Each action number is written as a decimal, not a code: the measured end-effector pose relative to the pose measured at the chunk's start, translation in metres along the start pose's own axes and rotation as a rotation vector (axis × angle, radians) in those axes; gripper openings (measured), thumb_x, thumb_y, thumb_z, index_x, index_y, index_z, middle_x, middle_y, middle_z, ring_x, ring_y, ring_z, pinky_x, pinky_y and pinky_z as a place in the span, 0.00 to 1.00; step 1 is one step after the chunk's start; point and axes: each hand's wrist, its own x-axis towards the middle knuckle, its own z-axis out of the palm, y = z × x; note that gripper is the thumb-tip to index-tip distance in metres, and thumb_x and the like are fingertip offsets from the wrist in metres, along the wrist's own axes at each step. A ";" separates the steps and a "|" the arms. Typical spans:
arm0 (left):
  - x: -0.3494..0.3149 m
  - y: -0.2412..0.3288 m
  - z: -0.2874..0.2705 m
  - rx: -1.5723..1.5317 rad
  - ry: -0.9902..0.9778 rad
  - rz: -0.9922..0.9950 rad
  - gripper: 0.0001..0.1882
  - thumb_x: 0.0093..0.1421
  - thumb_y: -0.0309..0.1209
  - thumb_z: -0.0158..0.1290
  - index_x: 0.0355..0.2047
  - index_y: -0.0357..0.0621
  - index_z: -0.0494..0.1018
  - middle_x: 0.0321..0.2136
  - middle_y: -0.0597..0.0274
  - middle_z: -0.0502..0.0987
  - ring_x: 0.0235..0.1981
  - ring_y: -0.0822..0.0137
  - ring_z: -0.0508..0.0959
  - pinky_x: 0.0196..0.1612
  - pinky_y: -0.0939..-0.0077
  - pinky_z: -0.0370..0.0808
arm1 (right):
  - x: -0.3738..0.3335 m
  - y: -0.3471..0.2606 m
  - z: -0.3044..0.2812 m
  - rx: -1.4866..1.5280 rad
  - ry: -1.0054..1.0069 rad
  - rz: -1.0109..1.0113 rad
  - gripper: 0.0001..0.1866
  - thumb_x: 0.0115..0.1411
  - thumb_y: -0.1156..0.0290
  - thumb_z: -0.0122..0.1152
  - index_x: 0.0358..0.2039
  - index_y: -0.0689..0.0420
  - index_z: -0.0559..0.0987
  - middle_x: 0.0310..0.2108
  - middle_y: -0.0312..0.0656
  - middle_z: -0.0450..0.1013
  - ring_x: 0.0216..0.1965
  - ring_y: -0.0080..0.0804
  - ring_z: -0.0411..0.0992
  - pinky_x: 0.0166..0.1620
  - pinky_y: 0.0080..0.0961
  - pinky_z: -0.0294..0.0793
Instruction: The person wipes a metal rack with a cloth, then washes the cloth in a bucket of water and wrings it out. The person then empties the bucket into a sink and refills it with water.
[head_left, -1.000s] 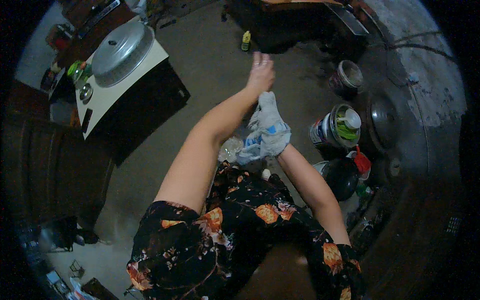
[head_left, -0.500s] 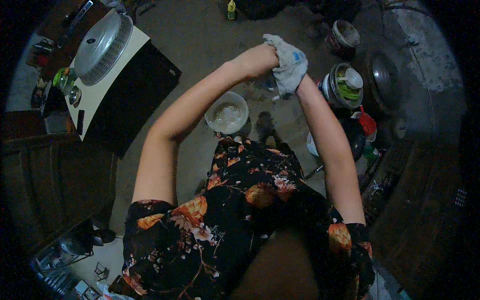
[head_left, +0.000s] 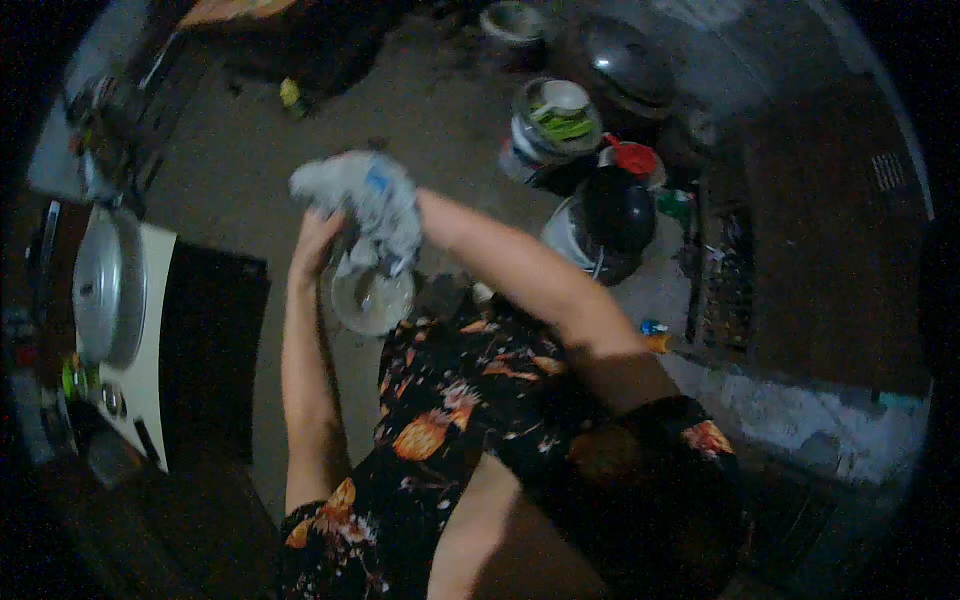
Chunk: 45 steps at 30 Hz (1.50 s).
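Observation:
A damp-looking grey cloth with a blue patch hangs bunched between my hands, out in front of me over the floor. My left hand is closed on its near left side, thumb upward. The cloth wraps over my right hand, which grips it from the right; its fingers are hidden in the folds. Just below the cloth, a pale translucent basin with water in it stands on the floor, its far rim partly covered by the hanging cloth.
At left is a white-topped cabinet with a large lidded metal pot. To the right stand a bucket with a green item and white bowl, a red scoop and a black round pan. A yellow bottle is farther off.
My view has turned to the right. Both hands and the cloth have swung left, now above the basin's far edge. The cloth is more spread and drapes over my right hand.

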 end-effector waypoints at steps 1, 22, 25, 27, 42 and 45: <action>-0.003 0.002 -0.002 -0.035 0.018 -0.008 0.38 0.49 0.49 0.58 0.52 0.36 0.60 0.46 0.58 0.68 0.46 0.65 0.69 0.46 0.70 0.67 | 0.001 -0.002 -0.005 -0.121 -0.011 -0.048 0.13 0.54 0.72 0.56 0.40 0.60 0.75 0.36 0.37 0.73 0.37 0.24 0.70 0.42 0.23 0.72; -0.036 0.008 0.026 -1.074 -0.343 -0.412 0.47 0.53 0.68 0.29 0.60 0.41 0.51 0.60 0.57 0.54 0.60 0.57 0.53 0.60 0.58 0.49 | -0.138 -0.007 -0.029 0.201 0.289 1.107 0.42 0.54 0.32 0.35 0.29 0.64 0.78 0.22 0.38 0.72 0.23 0.26 0.67 0.30 0.27 0.68; -0.030 -0.004 0.014 -0.977 -0.382 -0.449 0.44 0.55 0.66 0.30 0.60 0.42 0.50 0.60 0.59 0.53 0.61 0.58 0.52 0.60 0.58 0.48 | -0.127 0.030 -0.034 0.138 0.111 0.868 0.29 0.55 0.42 0.49 0.24 0.61 0.76 0.18 0.33 0.68 0.21 0.22 0.63 0.26 0.24 0.64; -0.034 0.003 0.022 -0.565 -0.101 -0.306 0.37 0.59 0.59 0.33 0.57 0.43 0.56 0.57 0.59 0.58 0.59 0.58 0.56 0.59 0.57 0.50 | -0.111 0.014 -0.012 -0.303 0.172 0.589 0.22 0.54 0.50 0.55 0.22 0.59 0.74 0.17 0.31 0.66 0.21 0.20 0.62 0.25 0.22 0.63; -0.023 0.034 -0.045 -0.439 0.095 -0.095 0.09 0.57 0.32 0.48 0.37 0.42 0.70 0.31 0.66 0.72 0.31 0.69 0.70 0.37 0.77 0.67 | -0.079 -0.065 -0.112 -0.863 0.370 0.928 0.19 0.52 0.55 0.59 0.27 0.61 0.75 0.22 0.42 0.72 0.26 0.27 0.71 0.29 0.27 0.70; 0.009 0.040 -0.054 -0.058 0.313 -0.304 0.06 0.56 0.27 0.51 0.33 0.39 0.70 0.26 0.66 0.70 0.26 0.71 0.69 0.33 0.78 0.68 | -0.100 -0.055 -0.140 -0.812 0.490 0.883 0.19 0.50 0.56 0.61 0.29 0.63 0.78 0.21 0.39 0.73 0.21 0.26 0.70 0.25 0.25 0.69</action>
